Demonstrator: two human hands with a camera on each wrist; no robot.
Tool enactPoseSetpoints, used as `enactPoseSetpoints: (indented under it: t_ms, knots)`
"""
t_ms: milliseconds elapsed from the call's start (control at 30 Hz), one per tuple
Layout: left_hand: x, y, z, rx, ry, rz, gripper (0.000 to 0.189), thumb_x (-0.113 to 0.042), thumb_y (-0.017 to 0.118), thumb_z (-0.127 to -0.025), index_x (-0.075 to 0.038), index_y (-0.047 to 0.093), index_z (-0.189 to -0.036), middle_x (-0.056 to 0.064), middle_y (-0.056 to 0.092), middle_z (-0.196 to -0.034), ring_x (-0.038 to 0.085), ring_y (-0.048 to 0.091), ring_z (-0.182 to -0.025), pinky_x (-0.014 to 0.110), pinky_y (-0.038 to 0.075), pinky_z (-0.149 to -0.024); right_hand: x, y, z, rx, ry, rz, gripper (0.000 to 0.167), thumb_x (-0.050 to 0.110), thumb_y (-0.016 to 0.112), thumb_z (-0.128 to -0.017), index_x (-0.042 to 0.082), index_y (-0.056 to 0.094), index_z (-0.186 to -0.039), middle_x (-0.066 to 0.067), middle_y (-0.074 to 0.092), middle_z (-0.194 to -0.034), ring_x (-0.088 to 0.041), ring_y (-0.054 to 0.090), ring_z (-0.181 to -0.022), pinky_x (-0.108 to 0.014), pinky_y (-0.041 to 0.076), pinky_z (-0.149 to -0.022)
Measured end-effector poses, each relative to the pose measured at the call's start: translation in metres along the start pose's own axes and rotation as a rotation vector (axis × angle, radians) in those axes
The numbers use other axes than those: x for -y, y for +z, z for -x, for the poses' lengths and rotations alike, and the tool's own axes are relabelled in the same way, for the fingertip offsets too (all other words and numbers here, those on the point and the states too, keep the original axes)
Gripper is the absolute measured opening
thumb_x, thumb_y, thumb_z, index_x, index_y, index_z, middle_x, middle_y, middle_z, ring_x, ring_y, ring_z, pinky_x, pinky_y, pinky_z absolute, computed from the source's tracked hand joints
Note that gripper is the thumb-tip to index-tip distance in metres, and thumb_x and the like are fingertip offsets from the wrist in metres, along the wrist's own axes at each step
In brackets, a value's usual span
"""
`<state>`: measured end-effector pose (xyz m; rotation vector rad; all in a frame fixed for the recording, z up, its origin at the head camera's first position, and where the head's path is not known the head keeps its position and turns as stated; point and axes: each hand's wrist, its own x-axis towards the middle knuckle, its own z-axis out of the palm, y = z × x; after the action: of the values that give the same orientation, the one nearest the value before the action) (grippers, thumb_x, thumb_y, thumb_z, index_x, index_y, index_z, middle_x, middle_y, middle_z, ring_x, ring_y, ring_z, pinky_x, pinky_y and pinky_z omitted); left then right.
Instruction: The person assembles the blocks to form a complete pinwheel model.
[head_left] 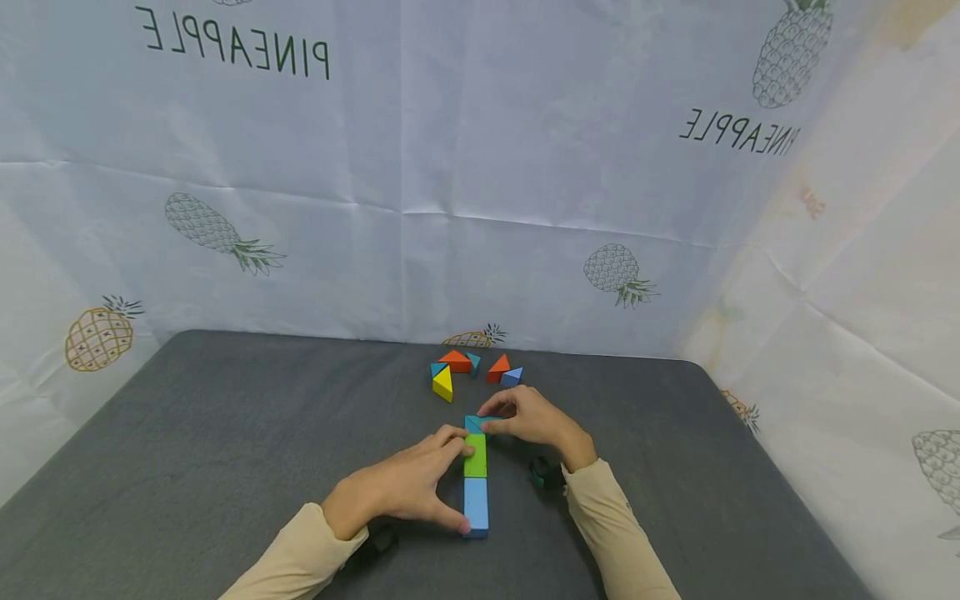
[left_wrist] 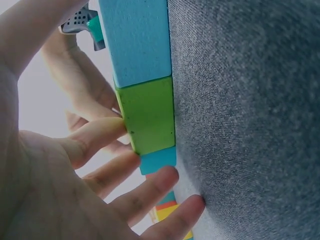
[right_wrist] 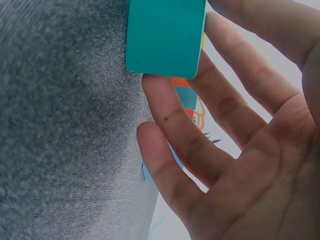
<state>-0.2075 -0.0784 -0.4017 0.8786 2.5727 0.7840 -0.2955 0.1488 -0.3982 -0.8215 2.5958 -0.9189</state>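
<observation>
A light blue rectangular block [head_left: 476, 504], a green block [head_left: 476, 456] and a blue triangular block [head_left: 472, 423] lie end to end in a straight row on the table. My left hand [head_left: 408, 479] is spread along the row's left side. Its thumb is at the near end of the light blue block, and its straight fingers touch the green block [left_wrist: 149, 117] in the left wrist view. At the far end, my right hand [head_left: 528, 419] pinches a teal triangular block [right_wrist: 165, 37] between thumb and fingers, against the blue triangle.
Beyond the row lie a yellow triangular block [head_left: 443, 385], a red one [head_left: 454, 362], another red one [head_left: 498, 368], a blue one [head_left: 512, 377] and small teal ones. A pineapple-print cloth [head_left: 480, 167] hangs behind the dark grey table [head_left: 262, 450].
</observation>
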Motion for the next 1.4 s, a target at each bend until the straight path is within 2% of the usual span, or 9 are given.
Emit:
enactPoseSetpoints:
  t_ms: [233, 500, 900, 1400]
  knots:
    - [0.0012, 0.0001, 0.0, -0.005, 0.012, 0.0, 0.088, -0.06, 0.079, -0.075, -0.013, 0.045, -0.141, 0.006, 0.03, -0.154, 0.027, 0.039, -0.141, 0.052, 0.043, -0.108, 0.001, -0.0001, 0.0003, 0.0, 0.0, 0.004, 0.025, 0.026, 0.072, -0.092, 0.01, 0.074, -0.111, -0.005, 0.073, -0.112, -0.019, 0.065, -0.099, -0.029, 0.054, -0.078]
    - [0.0014, 0.0004, 0.0001, 0.001, 0.003, -0.005, 0.103, -0.063, 0.078, -0.075, -0.011, 0.034, -0.153, 0.007, 0.027, -0.158, 0.028, 0.035, -0.144, 0.054, 0.039, -0.111, 0.0017, 0.0002, 0.0007, -0.001, 0.001, 0.004, 0.025, 0.026, 0.072, -0.092, 0.01, 0.074, -0.111, -0.005, 0.073, -0.111, -0.019, 0.066, -0.098, -0.029, 0.054, -0.078]
    - [0.0011, 0.0002, 0.0006, -0.001, 0.0, -0.01, 0.103, -0.061, 0.078, -0.075, -0.01, 0.034, -0.153, 0.007, 0.023, -0.161, 0.029, 0.031, -0.147, 0.055, 0.038, -0.112, 0.0016, -0.0005, 0.0012, 0.01, -0.015, 0.002, 0.025, 0.026, 0.072, -0.092, 0.01, 0.074, -0.111, -0.005, 0.073, -0.111, -0.02, 0.066, -0.099, -0.03, 0.054, -0.079]
    - [0.0032, 0.0009, 0.0005, -0.007, 0.01, -0.016, 0.103, -0.063, 0.078, -0.074, -0.011, 0.035, -0.153, 0.005, 0.024, -0.162, 0.027, 0.031, -0.147, 0.054, 0.037, -0.113, 0.0005, -0.0007, 0.0016, 0.006, -0.047, 0.013, 0.021, 0.022, 0.066, -0.096, 0.009, 0.073, -0.112, -0.006, 0.073, -0.108, -0.014, 0.067, -0.091, -0.025, 0.053, -0.076]
